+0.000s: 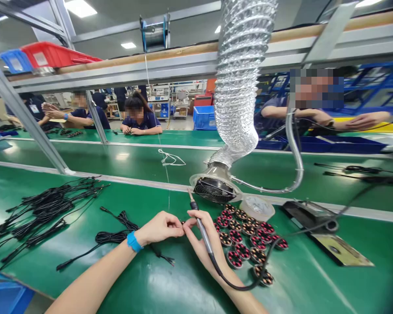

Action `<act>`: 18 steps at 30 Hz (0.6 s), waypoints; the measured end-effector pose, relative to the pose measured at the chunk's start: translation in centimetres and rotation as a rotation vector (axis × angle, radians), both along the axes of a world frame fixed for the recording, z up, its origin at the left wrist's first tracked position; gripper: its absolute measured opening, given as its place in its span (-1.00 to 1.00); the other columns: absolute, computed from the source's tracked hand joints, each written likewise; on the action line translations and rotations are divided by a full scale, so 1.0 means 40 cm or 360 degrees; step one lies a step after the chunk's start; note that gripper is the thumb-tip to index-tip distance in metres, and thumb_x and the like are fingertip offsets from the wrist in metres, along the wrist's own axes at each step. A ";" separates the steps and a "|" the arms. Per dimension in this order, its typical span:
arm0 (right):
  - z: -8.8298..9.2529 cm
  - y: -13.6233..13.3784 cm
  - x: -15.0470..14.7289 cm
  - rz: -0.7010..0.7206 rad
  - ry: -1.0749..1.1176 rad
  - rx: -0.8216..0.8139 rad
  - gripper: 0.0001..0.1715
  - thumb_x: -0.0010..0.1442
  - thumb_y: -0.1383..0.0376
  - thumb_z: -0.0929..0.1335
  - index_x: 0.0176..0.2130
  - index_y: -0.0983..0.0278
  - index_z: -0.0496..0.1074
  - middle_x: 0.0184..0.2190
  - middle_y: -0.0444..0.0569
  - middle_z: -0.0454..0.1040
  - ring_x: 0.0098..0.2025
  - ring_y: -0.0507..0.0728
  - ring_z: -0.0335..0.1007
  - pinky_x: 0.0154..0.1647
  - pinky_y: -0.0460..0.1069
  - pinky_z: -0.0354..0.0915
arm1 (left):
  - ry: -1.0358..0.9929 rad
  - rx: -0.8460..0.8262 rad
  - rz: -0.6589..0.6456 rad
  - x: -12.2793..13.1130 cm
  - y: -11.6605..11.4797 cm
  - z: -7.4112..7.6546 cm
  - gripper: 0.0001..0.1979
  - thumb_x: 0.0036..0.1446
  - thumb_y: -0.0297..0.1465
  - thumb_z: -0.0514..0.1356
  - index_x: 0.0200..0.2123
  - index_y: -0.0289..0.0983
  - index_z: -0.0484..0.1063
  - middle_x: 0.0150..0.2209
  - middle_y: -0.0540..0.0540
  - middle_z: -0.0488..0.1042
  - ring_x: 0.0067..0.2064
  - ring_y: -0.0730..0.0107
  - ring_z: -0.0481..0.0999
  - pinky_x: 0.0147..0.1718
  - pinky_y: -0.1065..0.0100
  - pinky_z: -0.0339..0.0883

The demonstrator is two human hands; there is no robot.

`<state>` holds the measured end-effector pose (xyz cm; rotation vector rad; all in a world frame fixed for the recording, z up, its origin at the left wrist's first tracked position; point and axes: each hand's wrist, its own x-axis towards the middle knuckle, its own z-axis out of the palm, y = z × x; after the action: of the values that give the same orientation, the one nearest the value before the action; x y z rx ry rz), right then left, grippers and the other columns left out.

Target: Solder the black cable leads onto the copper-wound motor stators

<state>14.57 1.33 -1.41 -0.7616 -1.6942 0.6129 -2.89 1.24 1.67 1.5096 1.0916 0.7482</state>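
My left hand (167, 226), with a blue band on the wrist, is closed in a pinch; what lies between its fingertips is too small and hidden to name. Touching close beside it is my right hand (206, 235), closed around a soldering iron (202, 229) whose tip points up and away from me. The right thumb and fingertips also meet near the left fingertips. Just right of my hands lie several round coil-wound parts (242, 250) with red or copper-coloured windings. A bundled black cable (113, 235) lies under and left of my left hand, its stripped wire ends showing below.
A large heap of black cables (46, 209) covers the left of the green bench. Ahead hangs a fume extractor fan (214, 189) on a silver duct (237, 78). A round translucent dish (257, 208) and a soldering iron stand (314, 218) are to the right. Co-workers sit across the line.
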 end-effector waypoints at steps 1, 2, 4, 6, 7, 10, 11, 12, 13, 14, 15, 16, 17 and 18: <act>-0.001 0.001 0.001 0.0014 0.0005 -0.0013 -0.61 0.23 0.44 0.33 0.02 0.14 0.30 -0.23 -0.08 0.34 -0.34 0.08 0.45 -0.17 0.04 0.41 | 0.0004 0.0013 -0.0009 -0.003 0.001 0.002 -0.85 -0.01 -0.36 0.28 -0.44 -0.36 0.54 -0.50 -0.01 0.47 -0.41 0.45 0.36 -0.35 0.41 0.22; -0.003 0.001 0.001 0.0028 0.0009 -0.0024 -0.62 0.23 0.43 0.33 0.03 0.14 0.30 -0.22 -0.08 0.34 -0.34 0.08 0.46 -0.16 0.04 0.41 | 0.0005 0.0023 -0.0016 -0.007 0.002 0.003 -0.84 -0.01 -0.36 0.28 -0.43 -0.36 0.54 -0.49 -0.01 0.47 -0.41 0.46 0.36 -0.36 0.41 0.22; -0.006 0.001 0.000 0.0052 0.0017 -0.0040 -0.63 0.25 0.42 0.32 0.03 0.14 0.29 -0.21 -0.07 0.34 -0.33 0.09 0.47 -0.13 0.06 0.40 | 0.0005 0.0011 -0.0015 -0.012 0.003 0.004 -0.82 0.01 -0.33 0.29 -0.43 -0.35 0.52 -0.50 0.00 0.45 -0.43 0.48 0.36 -0.39 0.42 0.21; -0.008 0.001 -0.001 0.0076 0.0024 -0.0081 -0.64 0.25 0.39 0.33 0.03 0.14 0.30 -0.20 -0.06 0.34 -0.32 0.09 0.48 -0.12 0.07 0.40 | -0.0013 -0.0100 -0.0026 -0.016 0.002 0.003 -0.77 0.03 -0.25 0.28 -0.41 -0.33 0.48 -0.56 0.02 0.42 -0.50 0.48 0.36 -0.47 0.42 0.20; -0.009 0.001 -0.001 0.0087 0.0028 -0.0117 -0.65 0.25 0.38 0.33 0.03 0.14 0.30 -0.19 -0.06 0.34 -0.32 0.09 0.48 -0.13 0.07 0.41 | -0.0024 -0.0180 -0.0042 -0.016 0.001 0.004 -0.73 0.04 -0.21 0.28 -0.39 -0.32 0.46 -0.60 0.03 0.40 -0.55 0.48 0.35 -0.52 0.43 0.18; -0.008 -0.001 0.001 0.0115 0.0055 -0.0266 -0.66 0.25 0.34 0.35 0.02 0.16 0.30 -0.21 -0.07 0.37 -0.31 0.08 0.49 -0.12 0.06 0.41 | -0.0076 -0.0352 -0.0078 -0.016 -0.003 0.009 -0.66 0.02 -0.12 0.30 -0.38 -0.30 0.41 -0.70 0.12 0.26 -0.66 0.55 0.19 -0.65 0.47 0.00; -0.007 -0.001 0.002 0.0134 0.0073 -0.0317 -0.66 0.24 0.33 0.35 0.01 0.16 0.29 -0.22 -0.07 0.38 -0.30 0.08 0.49 -0.10 0.06 0.41 | -0.0103 -0.0372 -0.0082 -0.016 -0.004 0.011 -0.64 0.00 -0.11 0.31 -0.39 -0.30 0.40 -0.71 0.15 0.22 -0.67 0.59 0.13 -0.66 0.47 -0.07; -0.006 0.000 0.003 0.0162 0.0103 -0.0359 -0.66 0.24 0.32 0.36 0.01 0.17 0.29 -0.22 -0.07 0.39 -0.30 0.08 0.50 -0.10 0.05 0.41 | -0.0135 -0.0387 -0.0085 -0.015 -0.004 0.013 -0.63 -0.02 -0.11 0.33 -0.40 -0.30 0.40 -0.70 0.17 0.18 -0.67 0.62 0.07 -0.66 0.47 -0.13; -0.006 0.001 0.005 0.0203 0.0130 -0.0396 -0.66 0.23 0.30 0.36 0.01 0.18 0.29 -0.21 -0.06 0.40 -0.30 0.07 0.50 -0.10 0.05 0.42 | -0.0170 -0.0405 -0.0093 -0.015 -0.003 0.014 -0.62 -0.03 -0.10 0.34 -0.40 -0.31 0.39 -0.69 0.18 0.16 -0.66 0.64 0.02 -0.66 0.47 -0.17; -0.006 0.003 0.006 0.0235 0.0157 -0.0426 -0.65 0.23 0.28 0.37 0.01 0.18 0.30 -0.18 -0.04 0.40 -0.31 0.06 0.50 -0.12 0.04 0.42 | -0.0205 -0.0428 -0.0103 -0.015 -0.001 0.016 -0.62 -0.03 -0.10 0.35 -0.40 -0.31 0.39 -0.67 0.19 0.14 -0.65 0.66 -0.01 -0.65 0.46 -0.20; -0.006 0.004 0.007 0.0261 0.0178 -0.0451 -0.65 0.22 0.27 0.38 0.00 0.19 0.30 -0.16 -0.03 0.40 -0.32 0.06 0.50 -0.13 0.03 0.43 | -0.0239 -0.0455 -0.0116 -0.015 0.001 0.017 -0.62 -0.04 -0.11 0.36 -0.40 -0.31 0.40 -0.67 0.19 0.13 -0.65 0.66 -0.02 -0.64 0.46 -0.23; -0.008 0.005 0.008 0.0275 0.0193 -0.0469 -0.64 0.22 0.26 0.39 0.00 0.19 0.30 -0.15 -0.03 0.40 -0.32 0.05 0.50 -0.15 0.03 0.43 | -0.0272 -0.0484 -0.0125 -0.015 0.002 0.017 -0.62 -0.04 -0.12 0.37 -0.40 -0.31 0.40 -0.66 0.19 0.12 -0.64 0.67 -0.04 -0.64 0.45 -0.25; -0.010 0.005 0.009 0.0275 0.0203 -0.0478 -0.64 0.22 0.26 0.39 0.00 0.19 0.30 -0.15 -0.03 0.40 -0.33 0.05 0.50 -0.16 0.02 0.43 | -0.0305 -0.0516 -0.0125 -0.013 0.002 0.018 -0.63 -0.04 -0.13 0.37 -0.40 -0.32 0.41 -0.66 0.19 0.11 -0.64 0.67 -0.05 -0.63 0.44 -0.27; -0.013 0.005 0.009 0.0268 0.0206 -0.0476 -0.64 0.22 0.26 0.39 0.00 0.19 0.30 -0.17 -0.04 0.40 -0.33 0.05 0.50 -0.15 0.03 0.43 | -0.0336 -0.0549 -0.0117 -0.012 0.001 0.017 -0.64 -0.05 -0.15 0.38 -0.41 -0.32 0.41 -0.66 0.19 0.12 -0.64 0.67 -0.06 -0.63 0.43 -0.29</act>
<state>14.94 1.53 -1.94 -0.7744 -1.5755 1.0282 -3.35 1.28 2.37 1.1449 0.9450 0.6164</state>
